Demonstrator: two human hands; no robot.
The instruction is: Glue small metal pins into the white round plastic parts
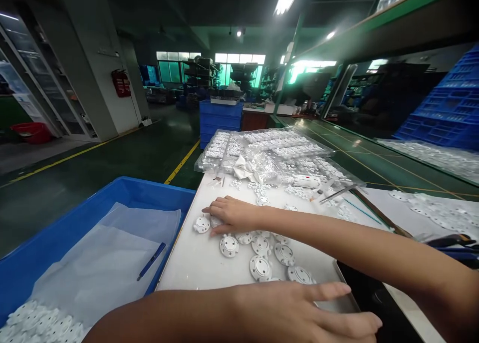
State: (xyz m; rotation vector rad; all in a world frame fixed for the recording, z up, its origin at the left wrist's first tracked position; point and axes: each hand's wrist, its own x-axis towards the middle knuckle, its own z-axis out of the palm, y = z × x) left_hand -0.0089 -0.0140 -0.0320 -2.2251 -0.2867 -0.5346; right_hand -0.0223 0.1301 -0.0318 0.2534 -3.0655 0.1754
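My arms cross over the white work surface (187,268). My right hand (234,214) reaches in from the right to the left part of it, with thumb and fingers around a white round plastic part (215,222). Another such disc (202,224) lies just beyond the fingertips. Several more white discs (261,267) with small holes and raised rings lie beneath and in front of that forearm. My left hand (299,310) comes from the lower left, low over the near discs, its fingers spread and holding nothing visible.
A blue bin (123,185) at left holds translucent bags, a blue pen (151,261) and small white parts. Behind the discs lie bagged trays of white parts (269,143), crumpled plastic and tweezers (337,193). Pliers (451,240) and a dark panel are at right.
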